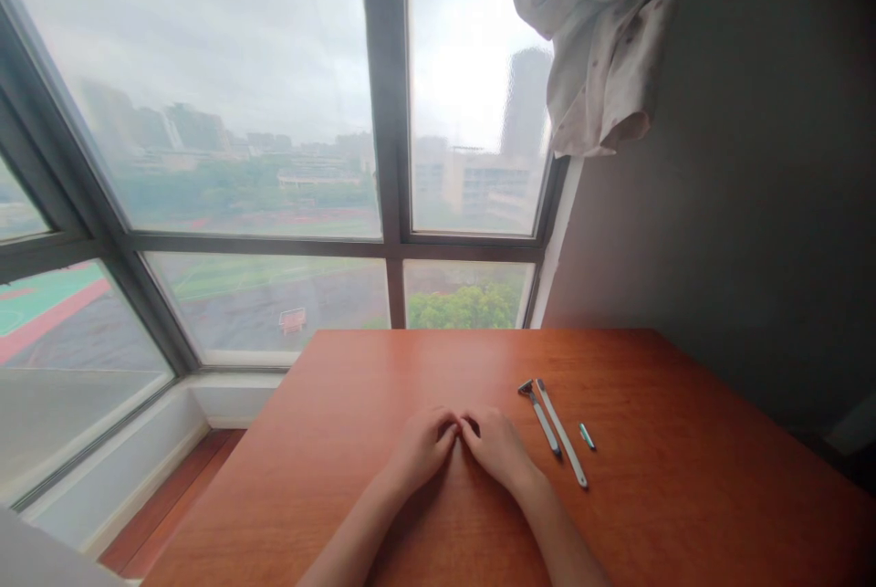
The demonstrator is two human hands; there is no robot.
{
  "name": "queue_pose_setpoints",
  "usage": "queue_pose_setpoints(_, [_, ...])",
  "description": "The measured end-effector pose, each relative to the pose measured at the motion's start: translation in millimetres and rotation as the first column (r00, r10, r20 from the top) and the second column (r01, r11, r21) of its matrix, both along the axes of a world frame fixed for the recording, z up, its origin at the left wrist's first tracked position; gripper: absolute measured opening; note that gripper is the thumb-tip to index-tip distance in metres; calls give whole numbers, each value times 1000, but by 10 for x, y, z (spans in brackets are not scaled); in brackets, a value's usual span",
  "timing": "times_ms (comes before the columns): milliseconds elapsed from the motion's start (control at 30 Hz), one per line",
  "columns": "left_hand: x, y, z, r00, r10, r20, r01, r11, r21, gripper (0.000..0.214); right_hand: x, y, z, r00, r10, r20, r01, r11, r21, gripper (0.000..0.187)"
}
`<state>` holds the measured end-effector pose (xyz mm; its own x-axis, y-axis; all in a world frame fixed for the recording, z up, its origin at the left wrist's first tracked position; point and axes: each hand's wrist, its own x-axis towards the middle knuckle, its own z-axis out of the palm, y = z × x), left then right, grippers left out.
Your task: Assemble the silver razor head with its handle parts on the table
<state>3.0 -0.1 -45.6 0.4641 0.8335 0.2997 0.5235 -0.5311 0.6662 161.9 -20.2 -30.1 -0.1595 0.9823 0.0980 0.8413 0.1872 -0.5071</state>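
My left hand [422, 446] and my right hand [498, 446] rest side by side on the reddish-brown wooden table [684, 496], fingers curled under and fingertips touching each other. Nothing shows in either hand. Just right of my right hand lie a grey razor [540, 414] with its head at the far end, a long thin pale strip [561, 431] beside it, and a small teal-and-white piece [587, 436] further right. Neither hand touches them.
A large window with dark frames [383, 245] stands behind the table. A bunched pale curtain [595, 39] hangs at the upper right by a dark wall [753, 204]. A white ledge [116, 468] and floor lie to the left of the table.
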Motion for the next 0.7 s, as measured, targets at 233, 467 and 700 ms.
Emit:
queue_pose_setpoints(233, [5,-18,37,1000,-13,4,13,1000,-7,19,-3,-2,2,1000,-1,8,1,1000,-16,23])
queue_pose_setpoints(467, [2,-16,34,1000,-7,-14,7,1000,3,18,-4,-3,-12,1000,2,6,-2,1000,-7,23])
queue_pose_setpoints(700, [0,-5,10,1000,-4,-9,4,1000,-4,18,-11,5,-4,1000,-8,18,8,1000,-23,22])
